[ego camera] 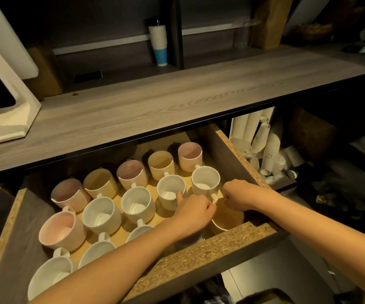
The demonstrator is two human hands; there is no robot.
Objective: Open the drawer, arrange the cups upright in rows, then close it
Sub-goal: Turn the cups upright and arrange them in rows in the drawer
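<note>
Head view of an open drawer [210,244] beneath a grey wood-grain countertop [155,102], its chipboard front edge nearest the camera. Mugs stand upright on the drawer floor in diagonal rows: a rear row of ribbed pink and yellow mugs [131,174], a middle row of white mugs [137,204], and a near row including a pink mug [60,230] at the left and further white mugs, partly hidden by the left forearm. Both hands meet at the drawer's near right corner over a yellow mug [228,217]. The left hand [193,212] is curled, its fingers closed at that mug's rim, with the thumb resting against the adjacent white mug [171,190]. The right hand [239,196] is closed in a loose fist pinching at the same rim, just beside the handle of the rightmost white mug [205,179]. Outside the drawer, to the right, stacks of paper cups [262,139] stand and lie on a lower shelf.
</note>
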